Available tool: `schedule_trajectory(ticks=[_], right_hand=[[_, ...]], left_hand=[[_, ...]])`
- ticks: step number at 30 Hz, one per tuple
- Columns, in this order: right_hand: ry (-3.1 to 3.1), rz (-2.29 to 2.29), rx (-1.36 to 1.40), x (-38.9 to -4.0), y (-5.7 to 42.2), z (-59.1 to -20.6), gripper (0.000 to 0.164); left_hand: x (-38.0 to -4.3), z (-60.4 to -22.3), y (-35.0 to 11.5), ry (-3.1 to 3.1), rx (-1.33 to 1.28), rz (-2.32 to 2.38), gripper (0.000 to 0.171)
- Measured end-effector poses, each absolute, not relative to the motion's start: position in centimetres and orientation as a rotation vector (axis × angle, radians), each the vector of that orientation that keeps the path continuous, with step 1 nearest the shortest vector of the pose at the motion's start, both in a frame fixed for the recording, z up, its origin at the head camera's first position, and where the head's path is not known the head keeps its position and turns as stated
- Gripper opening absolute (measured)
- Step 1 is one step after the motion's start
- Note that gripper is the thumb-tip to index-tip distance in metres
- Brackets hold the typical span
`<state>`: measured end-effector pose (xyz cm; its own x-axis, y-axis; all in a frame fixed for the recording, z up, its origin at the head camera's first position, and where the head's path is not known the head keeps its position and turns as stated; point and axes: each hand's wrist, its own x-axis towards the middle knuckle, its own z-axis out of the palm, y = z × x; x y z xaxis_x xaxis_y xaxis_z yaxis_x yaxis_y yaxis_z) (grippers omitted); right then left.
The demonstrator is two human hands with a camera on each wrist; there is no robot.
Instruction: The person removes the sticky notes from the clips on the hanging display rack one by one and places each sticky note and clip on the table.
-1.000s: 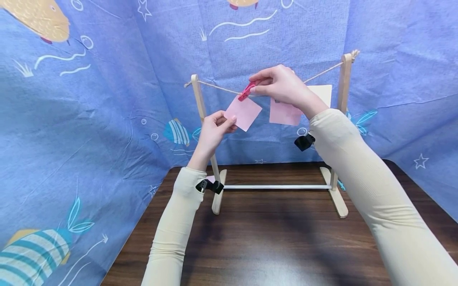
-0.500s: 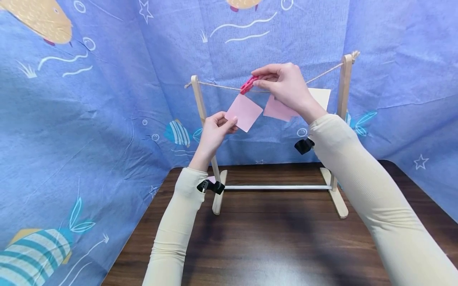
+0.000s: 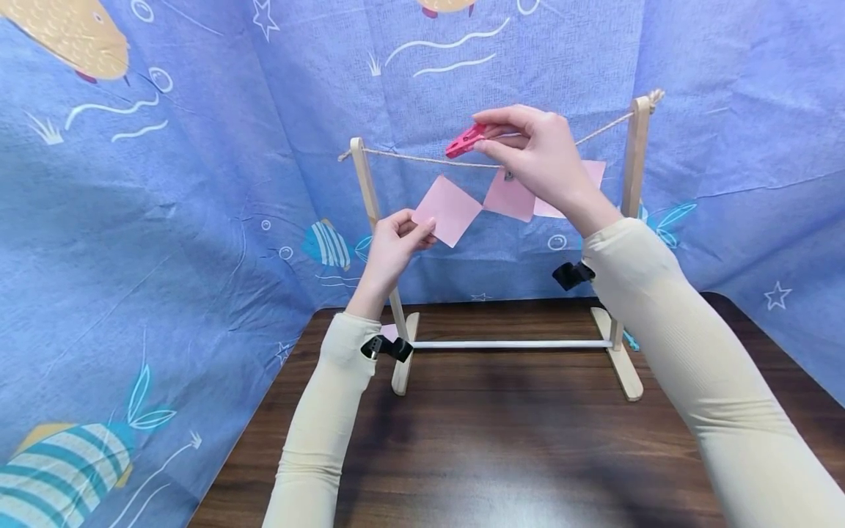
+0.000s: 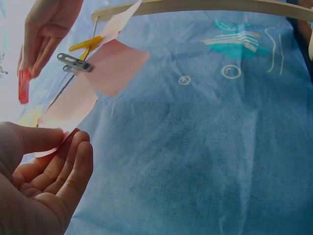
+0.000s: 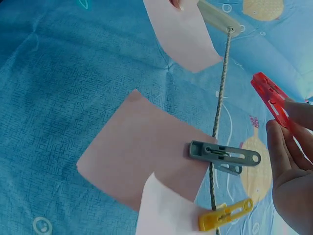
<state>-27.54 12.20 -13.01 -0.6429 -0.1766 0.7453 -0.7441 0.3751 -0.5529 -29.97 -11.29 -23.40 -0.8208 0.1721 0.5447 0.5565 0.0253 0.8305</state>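
With thumb and fingers my left hand pinches a square pink sheet of paper at its lower left side. The sheet's top corner points up, just below the rope. Above the rope, my right hand pinches a red clothespin, which is apart from the paper. In the right wrist view a grey clothespin grips another pink sheet on the rope. Beside it a yellow clothespin holds a paler sheet, overlapping the pink one.
The rope runs between two wooden posts of a stand, joined low down by a white rod. It stands on a dark wooden table. A small pink paper lies by the left foot. Blue fish-printed cloth surrounds the table.
My right hand has moved up and right, taking the red clothespin off the paper's top corner and the rope. My left hand and its sheet stay almost in place; the rope has risen slightly.
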Motion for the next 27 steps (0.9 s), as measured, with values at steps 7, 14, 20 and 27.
schedule_trajectory(ticks=[7,14,20,27], right_hand=[[-2.015,1.365,0.776,-26.0,14.3,-14.2,0.041],[-1.923,1.45,0.717,-24.6,17.1,-15.0,0.039],[-1.895,1.441,0.637,-23.6,19.7,-16.4,0.04],[-1.861,1.453,0.52,-22.8,23.4,-18.1,0.04]], left_hand=[[-29.7,-24.0,-12.2,-1.992,-0.725,-1.886,0.011],[-29.0,-24.6,-14.2,-1.946,-0.66,-1.897,0.017],[-28.3,-25.6,-16.7,-1.909,-0.586,-1.914,0.015],[-27.6,-26.7,-20.0,-1.864,-0.465,-1.884,0.006]])
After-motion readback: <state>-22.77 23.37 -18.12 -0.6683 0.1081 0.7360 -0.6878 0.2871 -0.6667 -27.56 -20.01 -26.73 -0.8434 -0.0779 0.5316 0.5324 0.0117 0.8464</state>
